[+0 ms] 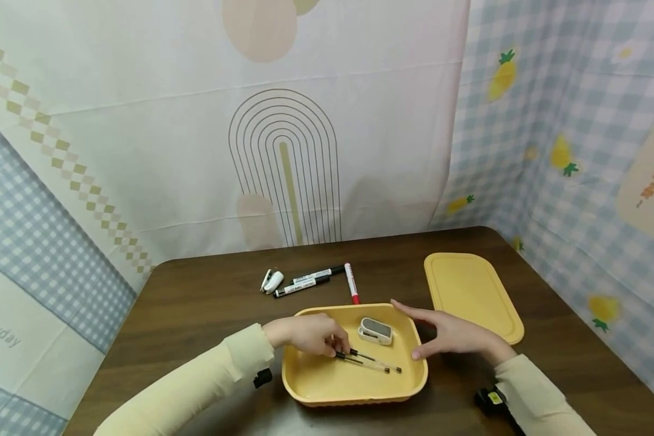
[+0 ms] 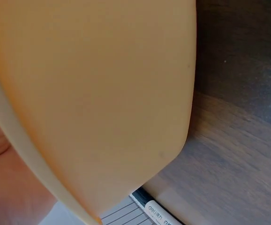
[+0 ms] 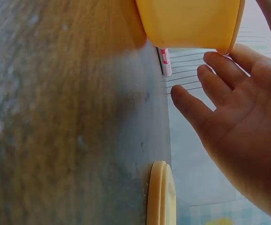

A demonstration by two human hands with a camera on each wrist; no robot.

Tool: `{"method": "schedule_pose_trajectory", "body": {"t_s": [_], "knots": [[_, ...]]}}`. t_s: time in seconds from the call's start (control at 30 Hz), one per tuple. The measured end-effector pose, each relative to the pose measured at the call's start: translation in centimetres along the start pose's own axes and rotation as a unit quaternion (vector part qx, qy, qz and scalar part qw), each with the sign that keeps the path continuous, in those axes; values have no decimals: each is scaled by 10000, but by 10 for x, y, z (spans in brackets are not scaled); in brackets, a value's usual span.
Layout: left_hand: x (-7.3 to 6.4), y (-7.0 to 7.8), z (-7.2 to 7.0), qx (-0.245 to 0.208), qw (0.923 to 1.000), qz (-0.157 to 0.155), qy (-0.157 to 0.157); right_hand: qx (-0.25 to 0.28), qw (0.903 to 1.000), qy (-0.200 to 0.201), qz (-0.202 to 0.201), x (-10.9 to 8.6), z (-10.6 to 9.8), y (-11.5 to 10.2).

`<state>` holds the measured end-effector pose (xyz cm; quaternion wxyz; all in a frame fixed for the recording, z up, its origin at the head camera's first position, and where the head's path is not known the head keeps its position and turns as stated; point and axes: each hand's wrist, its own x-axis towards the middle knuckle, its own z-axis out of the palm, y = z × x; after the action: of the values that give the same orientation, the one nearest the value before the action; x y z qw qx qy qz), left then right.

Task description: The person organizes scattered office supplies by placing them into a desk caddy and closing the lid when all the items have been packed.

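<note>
A yellow plastic box (image 1: 354, 396) stands on the table near the person. Inside it, my left hand (image 1: 313, 334) reaches over the left rim and pinches the black-capped ends of two clear pens (image 1: 367, 362), which point to the right. A small white device with a grey top (image 1: 375, 331) lies behind the pens. My right hand (image 1: 452, 332) is spread at the box's right end, fingers at the back corner and thumb by the right rim. In the right wrist view its fingers (image 3: 215, 70) look loosely straight beside the box's wall. The left fingertips are hidden in the left wrist view.
Behind the box lie two black-capped markers (image 1: 302, 291), a red-capped marker (image 1: 352, 283) and a small white object like a mini stapler (image 1: 272, 281). A yellow lid (image 1: 471, 293) rests flat at the right. The patterned curtain (image 1: 381, 151) hangs behind the table.
</note>
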<state>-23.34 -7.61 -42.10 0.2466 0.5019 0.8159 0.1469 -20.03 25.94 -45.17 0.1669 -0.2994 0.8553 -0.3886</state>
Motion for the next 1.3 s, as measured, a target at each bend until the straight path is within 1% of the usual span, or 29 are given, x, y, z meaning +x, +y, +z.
{"method": "schedule_pose_trajectory", "body": {"t_s": [0.2, 0.37, 0.47, 0.7, 0.8, 0.9, 0.97, 1.07, 1.13, 1.3], "knots": [[1, -3, -3, -97, 9999, -48, 109, 40, 10000, 11, 20, 1, -1, -1], [0, -5, -7, -25, 9998, 93, 155, -25, 10000, -29, 22, 1, 0, -1], [-1, -5, -12, 15, 9997, 141, 210, -50, 10000, -14, 16, 1, -1, -2], [-8, -6, -26, -168, 9986, 145, 490, -94, 10000, -1, 11, 0, -1, -2], [-12, -5, -35, -244, 9970, 158, 713, -53, 10000, -19, 46, -1, 1, 0], [-19, -4, -45, -450, 9942, 138, 963, -7, 10000, -32, -3, -1, 2, 1], [-24, -4, -53, -591, 9909, 35, 1208, 15, 10000, -35, -26, -1, 1, 2], [-34, -4, -66, -899, 9820, -235, 1645, -5, 10000, -28, -27, 0, 0, 1], [-40, -7, -76, -886, 9760, -319, 1963, -11, 10000, -17, -18, 0, -1, -1], [-52, -14, -97, -950, 9619, -254, 2549, -5, 10000, -10, 18, 0, -1, -3]]}}
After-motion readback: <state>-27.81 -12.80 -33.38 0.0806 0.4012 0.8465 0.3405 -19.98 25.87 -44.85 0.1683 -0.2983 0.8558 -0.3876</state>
